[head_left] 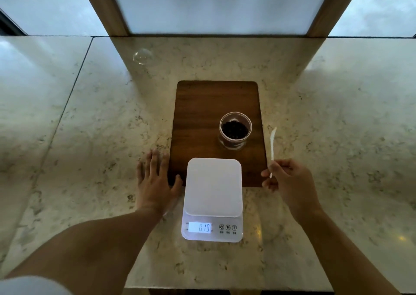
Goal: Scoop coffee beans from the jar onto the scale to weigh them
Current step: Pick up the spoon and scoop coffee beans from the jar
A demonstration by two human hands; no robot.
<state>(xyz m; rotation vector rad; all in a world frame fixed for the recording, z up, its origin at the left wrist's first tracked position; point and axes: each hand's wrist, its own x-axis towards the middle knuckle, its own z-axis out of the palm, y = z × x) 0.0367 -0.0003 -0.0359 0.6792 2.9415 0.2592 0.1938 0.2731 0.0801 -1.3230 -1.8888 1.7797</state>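
Glossy marble counter (90,137), wood-grain board (198,114), clear jar (235,128).

My left hand (155,180) lies flat on the marble desk (90,137), fingers spread, thumb against the wooden board (202,105). My right hand (290,182) has a pinching grip on a white spoon (272,143), bowl pointing away from me. The white scale (213,186) sits half on the board (display lit, digits blurry). Beyond it the open jar (235,129) holds dark coffee beans (234,130)
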